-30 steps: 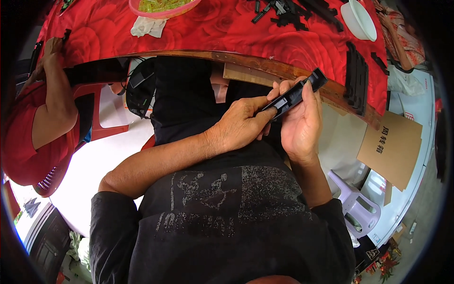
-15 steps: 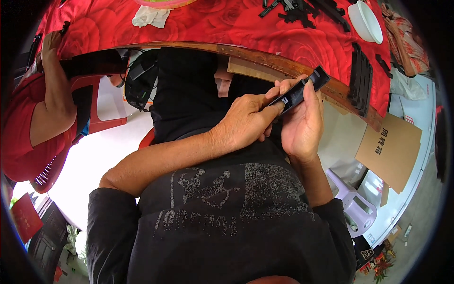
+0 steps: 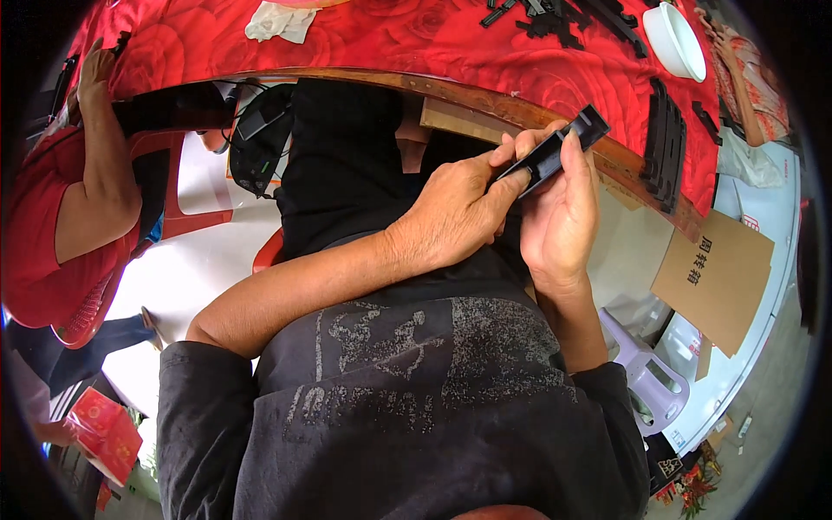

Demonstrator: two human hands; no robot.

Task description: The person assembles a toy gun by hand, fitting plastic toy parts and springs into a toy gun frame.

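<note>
A long black plastic bar is held above my lap, just below the table edge. My right hand wraps around it from underneath, thumb on its upper side. My left hand grips its lower end, fingers pressed on the bar's face. Both forearms come up from my dark printed shirt at the bottom.
A table with a red rose-patterned cloth runs along the top. On it lie loose black parts, a stack of black bars, a white bowl and a white rag. A person in red sits at left. Cardboard box at right.
The view has shifted slightly, with the table sliding upward in frame. Both hands stay on the black bar with almost the same grip.
</note>
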